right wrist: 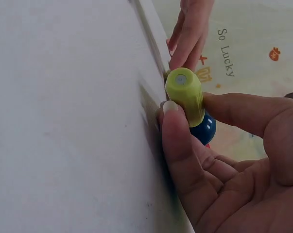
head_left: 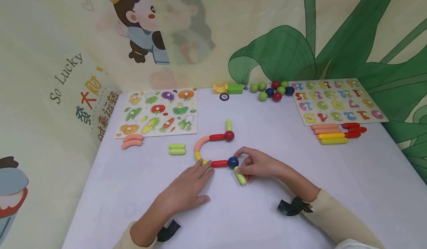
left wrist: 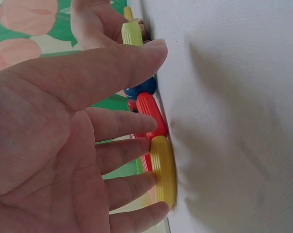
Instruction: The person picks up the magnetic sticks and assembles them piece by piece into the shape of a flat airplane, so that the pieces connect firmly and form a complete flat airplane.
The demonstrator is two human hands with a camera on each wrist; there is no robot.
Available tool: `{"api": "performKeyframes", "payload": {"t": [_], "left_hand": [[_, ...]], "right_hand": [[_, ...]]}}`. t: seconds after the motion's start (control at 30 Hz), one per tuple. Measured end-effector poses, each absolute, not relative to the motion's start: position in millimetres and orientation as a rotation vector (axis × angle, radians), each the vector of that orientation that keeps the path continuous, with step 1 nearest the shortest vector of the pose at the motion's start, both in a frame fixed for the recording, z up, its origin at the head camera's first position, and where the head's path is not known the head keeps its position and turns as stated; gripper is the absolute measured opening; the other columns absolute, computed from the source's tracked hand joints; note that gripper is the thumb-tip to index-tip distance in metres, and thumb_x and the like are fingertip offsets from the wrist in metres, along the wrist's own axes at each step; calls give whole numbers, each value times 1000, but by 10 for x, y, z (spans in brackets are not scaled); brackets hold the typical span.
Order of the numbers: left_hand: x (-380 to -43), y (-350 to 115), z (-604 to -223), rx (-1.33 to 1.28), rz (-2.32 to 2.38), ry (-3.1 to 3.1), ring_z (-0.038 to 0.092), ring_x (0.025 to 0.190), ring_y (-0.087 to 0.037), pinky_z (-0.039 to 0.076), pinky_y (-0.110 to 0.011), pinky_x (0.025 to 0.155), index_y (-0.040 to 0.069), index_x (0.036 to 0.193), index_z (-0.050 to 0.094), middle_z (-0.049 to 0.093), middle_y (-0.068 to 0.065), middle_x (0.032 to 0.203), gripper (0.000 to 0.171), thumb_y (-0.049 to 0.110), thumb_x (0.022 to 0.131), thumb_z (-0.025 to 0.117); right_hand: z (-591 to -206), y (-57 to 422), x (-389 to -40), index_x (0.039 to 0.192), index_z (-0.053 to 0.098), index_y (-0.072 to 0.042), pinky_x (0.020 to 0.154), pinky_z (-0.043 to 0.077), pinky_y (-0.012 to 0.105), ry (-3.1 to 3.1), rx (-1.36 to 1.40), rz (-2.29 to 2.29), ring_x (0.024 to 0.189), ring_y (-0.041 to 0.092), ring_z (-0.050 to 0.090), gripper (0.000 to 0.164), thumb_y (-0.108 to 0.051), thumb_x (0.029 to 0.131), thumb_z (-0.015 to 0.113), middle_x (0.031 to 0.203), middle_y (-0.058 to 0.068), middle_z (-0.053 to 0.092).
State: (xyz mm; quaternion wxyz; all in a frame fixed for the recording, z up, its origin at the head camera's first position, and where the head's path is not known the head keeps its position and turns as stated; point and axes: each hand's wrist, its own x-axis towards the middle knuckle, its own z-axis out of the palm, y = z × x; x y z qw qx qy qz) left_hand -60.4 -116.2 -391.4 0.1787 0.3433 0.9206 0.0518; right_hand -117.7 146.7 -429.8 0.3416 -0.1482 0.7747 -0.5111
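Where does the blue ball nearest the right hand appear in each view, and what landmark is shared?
Head: blue ball, below and slightly right of centre.
Left wrist: blue ball, just above centre, partly hidden by the left hand.
Right wrist: blue ball, right of centre, partly behind the green stick.
Shared landmark: that green stick, pinched by the right hand.

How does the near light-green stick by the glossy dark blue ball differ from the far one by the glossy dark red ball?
The near light-green stick by the blue ball is pinched in the right hand; the far light-green stick by the red ball is untouched. The near stick slants rightward toward the person; the far stick points almost straight away. Both are light green.
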Motion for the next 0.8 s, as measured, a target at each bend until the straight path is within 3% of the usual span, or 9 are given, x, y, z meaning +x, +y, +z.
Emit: {"api": "performKeyframes", "payload": {"t": [0.8], "left_hand": [[-622,-1168,-3948,973,130,2617,13,134,-28,30,-43,99,14,139,37,21,-5,147,78,48,75,67]], "right_hand": [[-4382,1273,-1074,121,44,-15,57,51,36,2031,-255,-1477,58,28,63,49,-21,79,69,71,13,62]]}}
